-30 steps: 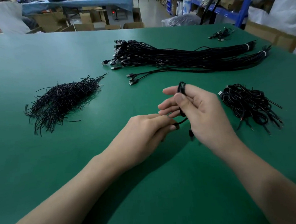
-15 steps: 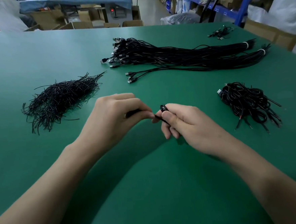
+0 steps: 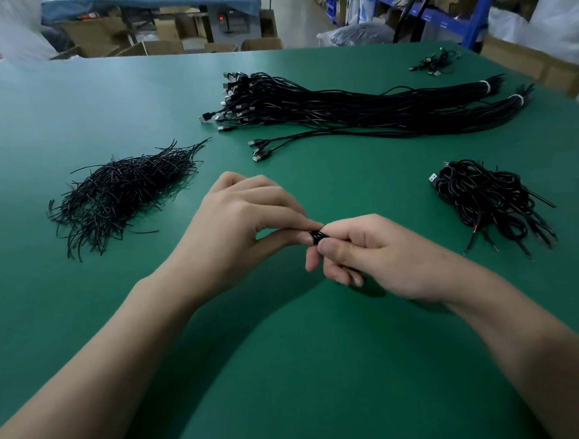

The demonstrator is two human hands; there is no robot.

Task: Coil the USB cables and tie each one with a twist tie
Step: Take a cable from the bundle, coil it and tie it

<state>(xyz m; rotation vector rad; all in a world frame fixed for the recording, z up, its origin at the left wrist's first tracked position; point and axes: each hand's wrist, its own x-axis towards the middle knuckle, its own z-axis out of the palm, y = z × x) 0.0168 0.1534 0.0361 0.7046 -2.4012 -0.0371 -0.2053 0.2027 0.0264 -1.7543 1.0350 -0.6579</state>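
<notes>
A green table [image 3: 84, 336] fills nearly the whole view. Across its far right part lie two long bundles of USB cables [image 3: 359, 111], side by side, plugs fanned out at the left end and a white band round each bundle near the right end. On the left lies a loose heap of black twist ties [image 3: 122, 193], well apart from the bundles. The left hand [image 3: 244, 229] and the right hand [image 3: 379, 254] meet above the table's middle, fingertips touching. At the right, near the right hand, sits a pile of coiled cables [image 3: 485, 202] with one plug showing at its left edge. Three loose cables [image 3: 276, 145] lie just in front of the bundles, plugs pointing left. A small cluster of cables [image 3: 436, 62] rests at the far right corner. Smallest is the coiled cable [image 3: 316, 235], held between both hands: the right hand's fingers curl round it with the thumb pressed on top, and the left thumb and forefinger are pinched together on its near edge. Whether a tie is in that pinch cannot be told.
</notes>
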